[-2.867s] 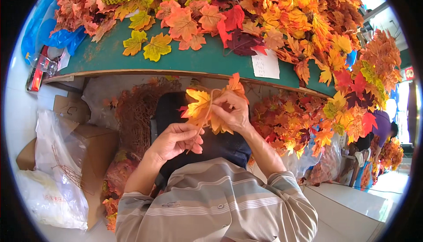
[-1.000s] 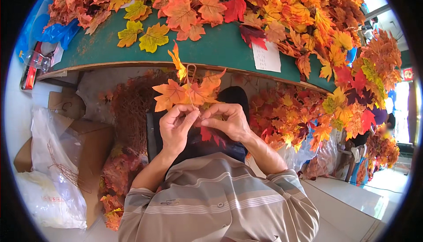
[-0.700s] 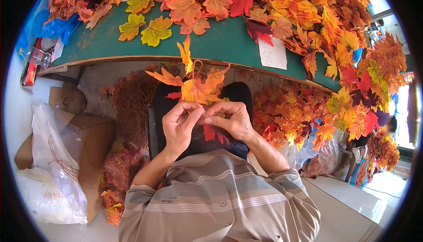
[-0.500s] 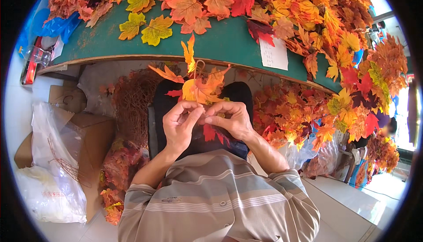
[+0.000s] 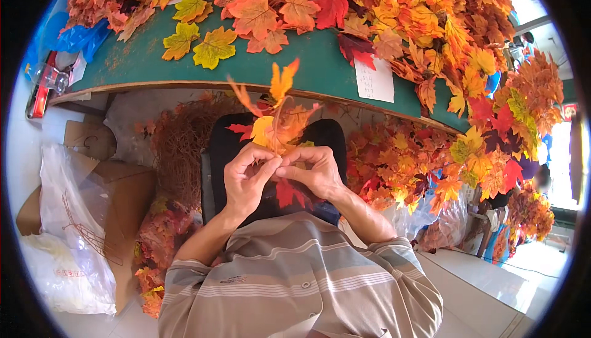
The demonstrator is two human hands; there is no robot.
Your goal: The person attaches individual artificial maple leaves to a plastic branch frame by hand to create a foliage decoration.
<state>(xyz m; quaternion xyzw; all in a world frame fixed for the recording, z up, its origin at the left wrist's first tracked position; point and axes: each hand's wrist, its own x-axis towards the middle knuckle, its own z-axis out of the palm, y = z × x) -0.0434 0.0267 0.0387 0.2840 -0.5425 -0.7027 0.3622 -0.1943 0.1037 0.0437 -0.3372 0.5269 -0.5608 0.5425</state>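
Leaf sprig [image 5: 277, 123] pinched between both hands' fingers [image 5: 265, 169] above a cardboard box [image 5: 123, 196], apparently holding leaves.

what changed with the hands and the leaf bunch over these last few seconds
The right hand came down from the raised bunch of orange leaves and the left hand rose to meet it, so both now pinch the bunch at its base, fingertips together. The bunch turned upright, one leaf pointing up. The green table with its scattered leaves, the cardboard box and the plastic bag stayed put.
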